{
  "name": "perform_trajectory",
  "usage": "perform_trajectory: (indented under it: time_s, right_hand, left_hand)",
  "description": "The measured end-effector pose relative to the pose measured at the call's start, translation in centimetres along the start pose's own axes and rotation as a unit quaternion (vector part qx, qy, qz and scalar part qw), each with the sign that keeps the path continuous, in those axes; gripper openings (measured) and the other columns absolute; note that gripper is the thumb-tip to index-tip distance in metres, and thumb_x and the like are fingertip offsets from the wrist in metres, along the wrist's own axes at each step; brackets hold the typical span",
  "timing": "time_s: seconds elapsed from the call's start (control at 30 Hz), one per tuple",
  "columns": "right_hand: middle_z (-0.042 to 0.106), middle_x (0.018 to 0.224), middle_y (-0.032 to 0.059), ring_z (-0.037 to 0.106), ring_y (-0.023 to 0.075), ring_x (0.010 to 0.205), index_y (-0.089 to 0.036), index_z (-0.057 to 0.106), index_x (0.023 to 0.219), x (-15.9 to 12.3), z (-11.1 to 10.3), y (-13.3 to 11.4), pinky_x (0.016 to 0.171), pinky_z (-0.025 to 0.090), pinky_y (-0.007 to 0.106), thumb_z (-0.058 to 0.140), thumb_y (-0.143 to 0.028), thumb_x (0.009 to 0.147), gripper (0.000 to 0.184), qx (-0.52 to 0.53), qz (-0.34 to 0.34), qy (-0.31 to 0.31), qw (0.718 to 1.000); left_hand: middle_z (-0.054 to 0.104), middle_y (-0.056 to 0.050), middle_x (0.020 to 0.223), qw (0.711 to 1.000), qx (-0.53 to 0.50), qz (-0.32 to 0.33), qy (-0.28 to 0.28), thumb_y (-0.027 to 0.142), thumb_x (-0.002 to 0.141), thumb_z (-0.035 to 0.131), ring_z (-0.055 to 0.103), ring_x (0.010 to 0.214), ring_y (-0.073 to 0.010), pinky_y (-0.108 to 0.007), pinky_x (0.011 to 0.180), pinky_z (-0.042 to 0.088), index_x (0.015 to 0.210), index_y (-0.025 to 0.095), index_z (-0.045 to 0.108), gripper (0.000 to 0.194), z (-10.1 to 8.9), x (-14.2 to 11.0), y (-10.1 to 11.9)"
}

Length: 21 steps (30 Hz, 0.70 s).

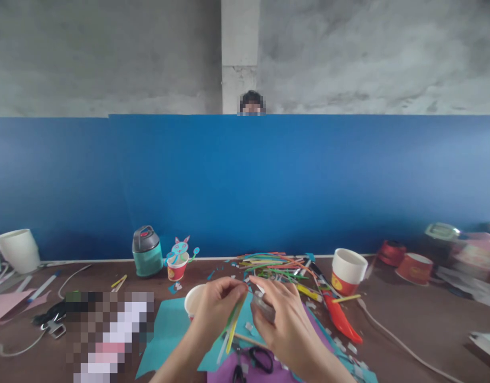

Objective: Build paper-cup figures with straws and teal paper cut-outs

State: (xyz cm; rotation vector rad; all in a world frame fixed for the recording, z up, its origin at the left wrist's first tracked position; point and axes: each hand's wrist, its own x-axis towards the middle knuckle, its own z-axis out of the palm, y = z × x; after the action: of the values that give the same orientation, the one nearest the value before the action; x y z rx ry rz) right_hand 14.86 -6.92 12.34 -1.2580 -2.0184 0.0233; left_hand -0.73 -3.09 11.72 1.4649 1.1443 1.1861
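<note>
My left hand [224, 300] pinches thin coloured sticks [233, 330], yellow, white and green, which hang down below its fingers. Close beside it, my right hand [282, 314] is closed around a greyish, see-through rounded object [264, 307], possibly a tape roll; its kind is not clear. The fingertips of both hands nearly meet. A white paper cup [194, 300] stands partly hidden behind my left hand. Below the hands lie dark-handled scissors [260, 360] on purple paper [221, 375], with blue-green paper [165, 324] around and small white scraps scattered about.
Several coloured sticks [268, 261] lie piled behind the hands. To the right are a red-and-white cup [349, 268], a red-orange object [342, 316] and a cable [396, 335]. On the left stand a cat-decorated cup [176, 268] and a teal container [148, 255]. A blue partition [245, 186] closes the back.
</note>
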Motion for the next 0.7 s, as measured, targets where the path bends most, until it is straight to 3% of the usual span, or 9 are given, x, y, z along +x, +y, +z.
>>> perform_trajectory:
  time_s: [0.23, 0.37, 0.57, 0.7]
  right_hand:
    - [0.070, 0.098, 0.0071, 0.063, 0.0232, 0.089, -0.022, 0.056, 0.118, 0.1, 0.4, 0.8, 0.082, 0.045, 0.039, 0.051, -0.019, 0.082, 0.036, 0.024, 0.012, 0.007, 1.000]
    - [0.070, 0.099, 0.0077, 0.063, 0.0235, 0.091, -0.022, 0.056, 0.119, 0.1, 0.6, 0.8, 0.083, 0.045, 0.039, 0.051, -0.020, 0.082, 0.037, 0.039, 0.023, 0.003, 0.999]
    - [0.070, 0.101, 0.0081, 0.063, 0.0241, 0.089, -0.021, 0.057, 0.117, 0.0, 0.2, 0.2, 0.082, 0.044, 0.040, 0.051, -0.020, 0.082, 0.036, 0.018, 0.021, 0.010, 1.000]
    - [0.070, 0.100, 0.0073, 0.063, 0.0236, 0.086, -0.020, 0.057, 0.117, -0.1, 0.0, 0.2, 0.081, 0.045, 0.041, 0.049, -0.021, 0.083, 0.035, 0.012, 0.026, 0.020, 0.999]
  left_hand:
    - [0.061, -0.001, 0.064, 0.979, -0.157, -0.073, -0.106, 0.049, 0.062, 0.075, 0.052, 0.062, -0.0118, -0.024, 0.065, 0.041, 0.073, 0.013, 0.069, 0.038, -0.9, -0.6, 0.9]
    - [0.059, 0.000, 0.066, 0.967, -0.199, -0.095, -0.128, 0.048, 0.062, 0.076, 0.052, 0.063, -0.0109, -0.024, 0.066, 0.042, 0.074, 0.014, 0.067, 0.037, -0.8, -0.7, 0.7]
    - [0.058, 0.001, 0.065, 0.998, -0.039, 0.027, -0.029, 0.041, 0.074, 0.062, 0.052, 0.062, -0.0125, -0.023, 0.059, 0.040, 0.074, 0.017, 0.062, 0.024, -0.1, -0.1, -0.1]
    - [0.058, 0.002, 0.063, 0.996, -0.025, 0.066, -0.052, 0.039, 0.082, 0.054, 0.055, 0.062, -0.0136, -0.024, 0.060, 0.043, 0.078, 0.019, 0.056, 0.020, 0.2, -0.5, -0.1]
